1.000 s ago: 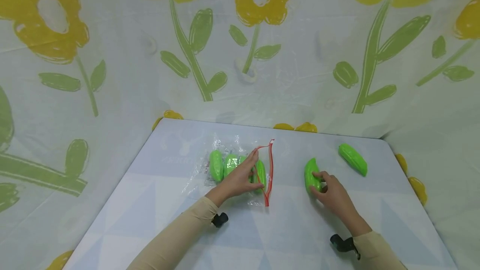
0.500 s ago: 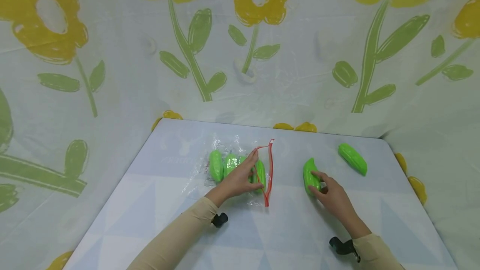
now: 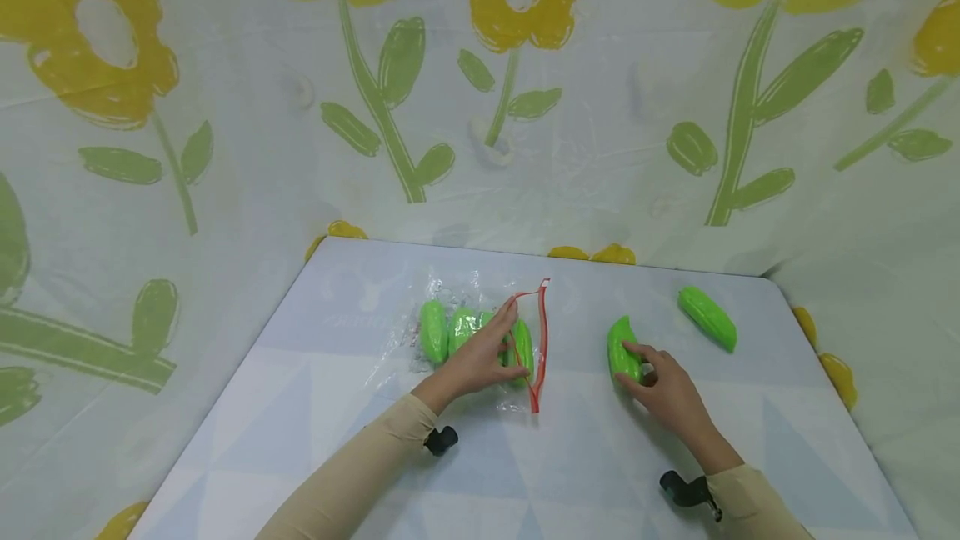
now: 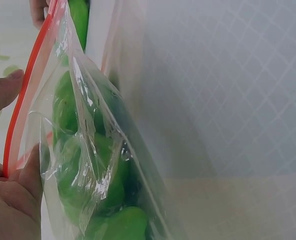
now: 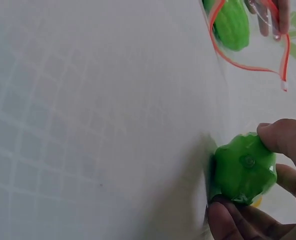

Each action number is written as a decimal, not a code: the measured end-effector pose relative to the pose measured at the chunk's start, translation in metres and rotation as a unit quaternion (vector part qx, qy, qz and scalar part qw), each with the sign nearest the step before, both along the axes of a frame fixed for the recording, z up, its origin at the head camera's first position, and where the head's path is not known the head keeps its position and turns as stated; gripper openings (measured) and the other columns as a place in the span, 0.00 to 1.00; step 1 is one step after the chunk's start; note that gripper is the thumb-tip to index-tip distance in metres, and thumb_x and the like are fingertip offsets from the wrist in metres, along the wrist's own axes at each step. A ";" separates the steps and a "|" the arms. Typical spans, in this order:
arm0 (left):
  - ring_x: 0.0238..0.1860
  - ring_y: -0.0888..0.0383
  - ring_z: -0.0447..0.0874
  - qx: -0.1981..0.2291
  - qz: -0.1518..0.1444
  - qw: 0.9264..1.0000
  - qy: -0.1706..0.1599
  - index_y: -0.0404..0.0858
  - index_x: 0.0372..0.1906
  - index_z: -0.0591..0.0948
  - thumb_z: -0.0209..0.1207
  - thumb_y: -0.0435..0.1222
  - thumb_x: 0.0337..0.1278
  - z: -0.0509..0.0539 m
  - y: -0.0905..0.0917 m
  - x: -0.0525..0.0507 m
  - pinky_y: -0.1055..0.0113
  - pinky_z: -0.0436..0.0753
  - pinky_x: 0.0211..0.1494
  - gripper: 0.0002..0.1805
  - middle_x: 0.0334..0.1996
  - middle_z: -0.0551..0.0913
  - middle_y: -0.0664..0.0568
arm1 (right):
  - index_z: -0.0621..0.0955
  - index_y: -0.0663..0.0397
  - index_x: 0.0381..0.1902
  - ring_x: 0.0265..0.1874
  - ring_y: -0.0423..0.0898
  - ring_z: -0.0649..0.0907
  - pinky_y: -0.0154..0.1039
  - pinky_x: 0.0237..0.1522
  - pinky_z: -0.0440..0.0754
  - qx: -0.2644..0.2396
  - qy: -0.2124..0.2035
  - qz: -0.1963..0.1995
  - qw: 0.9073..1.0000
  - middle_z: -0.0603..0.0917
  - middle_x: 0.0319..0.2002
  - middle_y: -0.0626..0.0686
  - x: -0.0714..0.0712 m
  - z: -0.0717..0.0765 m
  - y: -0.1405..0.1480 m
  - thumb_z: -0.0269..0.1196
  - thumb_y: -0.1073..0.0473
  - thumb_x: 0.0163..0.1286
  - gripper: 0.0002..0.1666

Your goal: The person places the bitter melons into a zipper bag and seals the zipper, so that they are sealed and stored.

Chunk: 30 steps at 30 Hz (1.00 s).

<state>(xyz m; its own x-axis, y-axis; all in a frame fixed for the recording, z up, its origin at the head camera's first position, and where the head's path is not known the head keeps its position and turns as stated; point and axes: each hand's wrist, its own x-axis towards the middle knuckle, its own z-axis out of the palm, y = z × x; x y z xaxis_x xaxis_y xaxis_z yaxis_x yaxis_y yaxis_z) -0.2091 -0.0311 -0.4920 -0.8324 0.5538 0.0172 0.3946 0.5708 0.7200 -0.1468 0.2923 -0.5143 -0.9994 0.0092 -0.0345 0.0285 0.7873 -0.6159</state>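
Observation:
A clear zip bag (image 4: 158, 200) with a red zip edge (image 3: 543, 340) lies at the middle of the table, holding several bright green ribbed toy vegetables (image 3: 432, 332). My left hand (image 3: 477, 359) is at its mouth, thumb and fingers spread apart, keeping the red edge parted. To the right, my right hand (image 3: 670, 397) grips another green ribbed toy vegetable (image 5: 245, 169) between thumb and fingers, low over the table. In the right wrist view, its knobbly end faces the camera. Behind the left hand, part of the bag's contents is hidden.
One more green toy vegetable (image 3: 707, 319) lies slantwise on the table (image 3: 585, 473), beyond the right hand. A flower-printed curtain (image 3: 592, 173) rises behind the table's back edge and along both sides. Small black wrist cameras (image 3: 686, 488) hang under the sleeves.

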 end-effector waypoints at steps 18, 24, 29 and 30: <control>0.62 0.47 0.81 0.020 -0.003 1.000 -0.004 0.42 0.83 0.41 0.75 0.43 0.55 -0.002 -0.001 0.000 0.63 0.79 0.65 0.63 0.83 0.39 0.50 | 0.73 0.52 0.72 0.39 0.51 0.81 0.38 0.31 0.80 -0.023 0.029 -0.006 0.999 0.78 0.52 0.63 -0.001 -0.008 0.001 0.69 0.50 0.70 0.36; 0.62 0.47 0.81 0.024 -0.004 1.000 -0.009 0.45 0.83 0.40 0.75 0.42 0.55 -0.001 -0.002 0.001 0.65 0.79 0.64 0.64 0.83 0.37 0.53 | 0.73 0.51 0.72 0.38 0.49 0.80 0.36 0.29 0.80 -0.038 0.039 0.003 0.999 0.79 0.56 0.64 0.000 -0.009 -0.003 0.69 0.49 0.70 0.35; 0.61 0.48 0.82 0.015 -0.005 1.000 0.004 0.43 0.83 0.42 0.75 0.44 0.55 0.000 -0.002 0.000 0.63 0.78 0.66 0.63 0.83 0.39 0.51 | 0.73 0.50 0.72 0.37 0.48 0.81 0.35 0.28 0.80 -0.048 0.040 0.011 0.998 0.79 0.59 0.64 0.000 -0.005 -0.007 0.69 0.47 0.70 0.36; 0.61 0.48 0.82 0.014 -0.005 1.000 0.006 0.43 0.83 0.42 0.75 0.44 0.55 0.000 -0.002 0.000 0.63 0.78 0.65 0.63 0.83 0.39 0.50 | 0.73 0.51 0.72 0.37 0.47 0.81 0.35 0.28 0.80 -0.049 0.042 0.014 0.998 0.79 0.59 0.64 0.000 -0.005 -0.007 0.69 0.47 0.70 0.36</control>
<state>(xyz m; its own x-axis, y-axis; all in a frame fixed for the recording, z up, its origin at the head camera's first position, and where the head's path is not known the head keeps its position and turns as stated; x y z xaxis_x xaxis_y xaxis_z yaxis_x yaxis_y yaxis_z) -0.2094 -0.0329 -0.4924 -0.8267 0.5609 0.0429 0.4085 0.5462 0.7313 -0.1471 0.2849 -0.5192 -0.9986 -0.0177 0.0504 -0.0477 0.7223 -0.6900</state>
